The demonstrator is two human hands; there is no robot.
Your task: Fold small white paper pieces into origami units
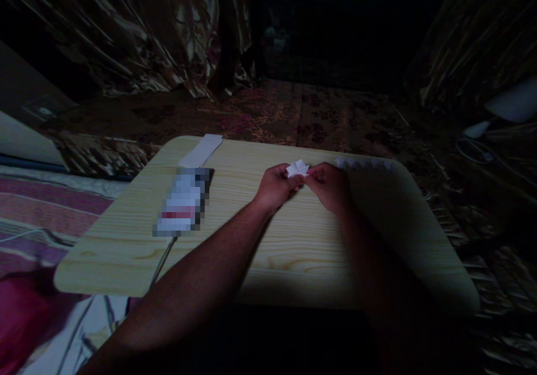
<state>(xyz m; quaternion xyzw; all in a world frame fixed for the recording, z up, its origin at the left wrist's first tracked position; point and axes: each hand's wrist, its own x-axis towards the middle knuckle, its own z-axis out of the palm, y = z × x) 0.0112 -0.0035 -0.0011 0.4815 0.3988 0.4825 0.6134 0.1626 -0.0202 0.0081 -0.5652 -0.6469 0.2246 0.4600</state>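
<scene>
A small white folded paper piece (297,168) with several points sits between both hands, just above the far middle of a light wooden table (235,252). My left hand (277,186) pinches its left side with closed fingers. My right hand (329,184) pinches its right side, fingers curled together. Both forearms reach in from the near edge.
A row of small white folded paper pieces (364,164) lies at the table's far right. A white paper strip (201,150) lies at the far left, and beside it a blurred-out rectangular object (182,201) with a cable. Patterned fabric and a striped cloth (33,212) surround the table.
</scene>
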